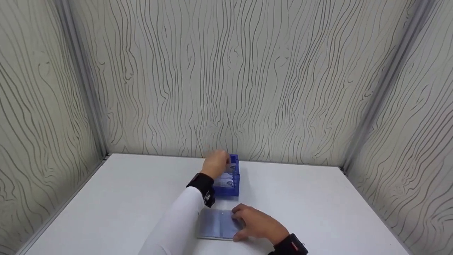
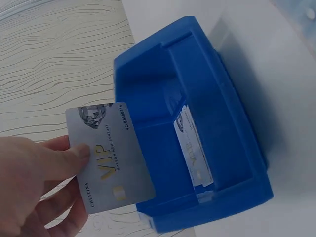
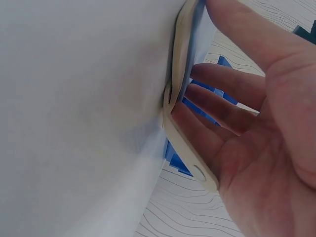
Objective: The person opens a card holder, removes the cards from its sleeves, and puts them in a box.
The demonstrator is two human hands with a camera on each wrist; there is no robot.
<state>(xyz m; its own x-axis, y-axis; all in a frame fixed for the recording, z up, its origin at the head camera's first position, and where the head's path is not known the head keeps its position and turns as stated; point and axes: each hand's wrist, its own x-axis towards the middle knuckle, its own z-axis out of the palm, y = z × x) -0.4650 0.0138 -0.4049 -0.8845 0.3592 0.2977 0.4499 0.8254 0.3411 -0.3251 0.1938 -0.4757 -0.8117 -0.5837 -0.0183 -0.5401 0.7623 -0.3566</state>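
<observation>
Between thumb and fingers my left hand [image 1: 215, 163] pinches a silver VIP card [image 2: 111, 158], tilted at the rim of a blue plastic bin [image 2: 217, 108]. More cards [image 2: 192, 148] of the same look stand inside the bin, leaning on its wall. Nearer the table's front lies a card holder [image 1: 212, 226] with clear sleeves. My right hand [image 1: 260, 223] grips its right side, thumb at the near edge and fingers at the far one. In the right wrist view a pale strap [image 3: 190, 153] with a snap sticks out from the holder beside the palm.
A white table [image 1: 304, 198] carries the bin and the holder, the bin standing behind the holder near the back edge. Wood-grain patterned panels [image 1: 226, 78] enclose the back and both sides. My left forearm reaches past the holder's left side.
</observation>
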